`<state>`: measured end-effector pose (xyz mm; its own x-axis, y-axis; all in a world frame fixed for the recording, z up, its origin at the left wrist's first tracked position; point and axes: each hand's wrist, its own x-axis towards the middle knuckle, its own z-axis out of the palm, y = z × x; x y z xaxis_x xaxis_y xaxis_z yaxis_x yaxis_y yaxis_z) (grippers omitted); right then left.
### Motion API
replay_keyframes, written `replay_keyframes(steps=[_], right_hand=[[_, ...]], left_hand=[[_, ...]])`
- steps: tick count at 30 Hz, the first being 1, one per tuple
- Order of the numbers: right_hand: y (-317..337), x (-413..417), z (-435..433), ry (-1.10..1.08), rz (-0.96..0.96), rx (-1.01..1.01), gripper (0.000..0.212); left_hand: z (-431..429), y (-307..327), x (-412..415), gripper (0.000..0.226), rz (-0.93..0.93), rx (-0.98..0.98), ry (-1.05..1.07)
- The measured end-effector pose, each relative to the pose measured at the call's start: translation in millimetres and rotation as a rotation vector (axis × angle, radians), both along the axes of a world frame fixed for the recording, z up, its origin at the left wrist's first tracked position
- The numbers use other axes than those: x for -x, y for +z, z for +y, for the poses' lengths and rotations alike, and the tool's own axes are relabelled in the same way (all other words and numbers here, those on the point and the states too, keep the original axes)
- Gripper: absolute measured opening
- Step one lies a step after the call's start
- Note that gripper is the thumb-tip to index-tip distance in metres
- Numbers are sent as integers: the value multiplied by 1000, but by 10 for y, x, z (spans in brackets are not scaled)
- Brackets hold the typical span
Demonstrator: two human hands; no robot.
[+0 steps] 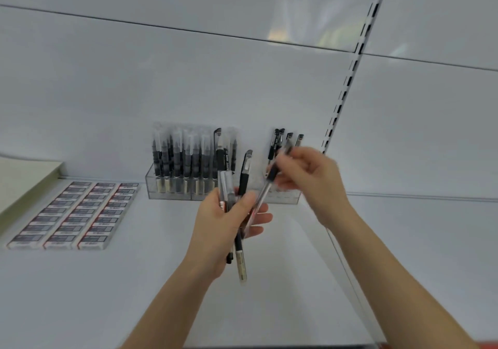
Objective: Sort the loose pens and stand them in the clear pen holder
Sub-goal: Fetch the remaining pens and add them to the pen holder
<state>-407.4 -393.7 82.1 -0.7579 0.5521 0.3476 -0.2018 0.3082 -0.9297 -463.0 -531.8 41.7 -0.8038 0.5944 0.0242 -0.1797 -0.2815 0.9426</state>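
Observation:
My left hand point(223, 222) grips a small bunch of loose pens point(239, 251), black and clear-barrelled, pointing up and down in front of the shelf. My right hand point(312, 178) pinches the upper end of one clear pen point(262, 195) that slants down into the bunch; this hand is motion-blurred. Behind both hands stands the clear pen holder point(172, 193) against the white back wall. Its left part is packed with upright black-and-clear pens point(183, 157), and several black pens point(280, 141) stand in its right part.
Rows of small boxed erasers point(78, 214) lie on the white shelf at the left, with a pale pad or board point(24, 178) beyond them. A slotted metal upright point(347, 84) runs up the wall at the right. A shelf joint point(347, 265) runs forward below my right forearm.

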Motion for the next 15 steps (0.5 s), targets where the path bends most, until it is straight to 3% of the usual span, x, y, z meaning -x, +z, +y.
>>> replay_keyframes(steps=[3, 5, 13, 15], right_hand=[[128, 83, 300, -239, 181, 132, 4], [154, 179, 453, -342, 187, 48, 8], [-30, 543, 510, -296, -54, -350, 7], [-101, 610, 489, -253, -194, -470, 7]], left_hand=[[-70, 2, 57, 6, -37, -3, 62], [-115, -10, 81, 5, -49, -1, 103], [-208, -76, 147, 6, 10, 97, 184], [-216, -69, 143, 5, 29, 96, 178]])
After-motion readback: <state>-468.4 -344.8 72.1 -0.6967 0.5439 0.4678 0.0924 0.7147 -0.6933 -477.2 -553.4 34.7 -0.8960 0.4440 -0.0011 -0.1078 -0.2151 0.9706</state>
